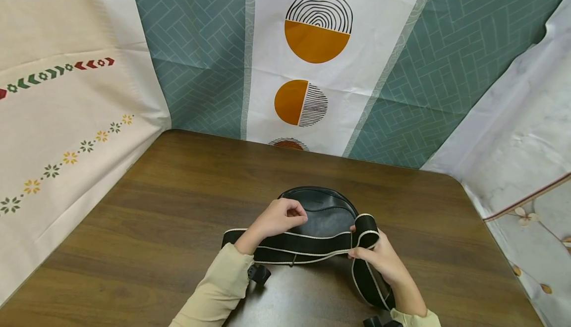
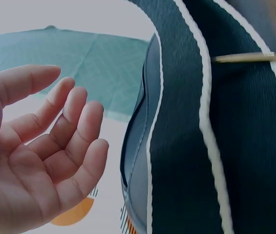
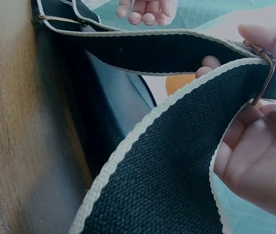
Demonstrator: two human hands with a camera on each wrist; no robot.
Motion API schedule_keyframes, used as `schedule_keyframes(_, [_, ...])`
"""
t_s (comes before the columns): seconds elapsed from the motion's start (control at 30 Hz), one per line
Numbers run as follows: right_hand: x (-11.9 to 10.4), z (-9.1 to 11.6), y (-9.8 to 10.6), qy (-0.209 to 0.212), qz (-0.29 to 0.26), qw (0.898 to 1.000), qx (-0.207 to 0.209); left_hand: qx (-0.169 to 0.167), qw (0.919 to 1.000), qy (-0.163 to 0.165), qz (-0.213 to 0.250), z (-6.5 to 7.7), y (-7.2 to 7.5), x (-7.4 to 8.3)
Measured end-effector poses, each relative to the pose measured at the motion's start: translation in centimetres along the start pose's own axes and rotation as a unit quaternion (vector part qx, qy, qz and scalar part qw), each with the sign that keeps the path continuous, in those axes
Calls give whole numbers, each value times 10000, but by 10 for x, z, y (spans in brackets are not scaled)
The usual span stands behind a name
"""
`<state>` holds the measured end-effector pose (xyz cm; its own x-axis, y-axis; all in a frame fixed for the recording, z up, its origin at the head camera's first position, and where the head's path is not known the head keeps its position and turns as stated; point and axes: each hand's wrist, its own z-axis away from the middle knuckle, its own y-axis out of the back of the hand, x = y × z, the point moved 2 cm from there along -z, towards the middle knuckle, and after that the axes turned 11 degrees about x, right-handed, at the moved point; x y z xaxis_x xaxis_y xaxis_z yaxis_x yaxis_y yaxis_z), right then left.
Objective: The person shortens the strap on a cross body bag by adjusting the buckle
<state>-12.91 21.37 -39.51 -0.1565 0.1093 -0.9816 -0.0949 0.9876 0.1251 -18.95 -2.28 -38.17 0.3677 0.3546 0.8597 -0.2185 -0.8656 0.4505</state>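
A dark leather bag (image 1: 324,219) with a rounded top lies on the table, its wide black strap (image 1: 312,244) with cream edging stretched across the front. My right hand (image 1: 387,259) grips the strap at the bag's right end, where the webbing loops up. In the right wrist view, thumb and fingers hold the strap beside a metal buckle (image 3: 265,80). Above the strap and in front of the bag, my left hand (image 1: 278,218) hovers with fingers loosely bent and nothing in them. The left wrist view shows its palm (image 2: 26,180) apart from the strap and a thin metal slider (image 2: 245,58).
The brown wooden table (image 1: 147,228) extends around the bag. Patterned cloths hang along its far and side edges, including a teal and white cloth (image 1: 200,59) at the back. A strap section hangs down below the right hand toward the near side.
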Motion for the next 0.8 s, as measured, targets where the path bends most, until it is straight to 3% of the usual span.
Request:
schedule_keyframes(0.33, [2,0,-2,125,-120,9998,-82,-266,9994,-175,-115,-3,-19,8])
schedule_keyframes(0.8, [4,1,-4,86,-140,9998,-102,-538,9985,-111,23,-7,-47,17])
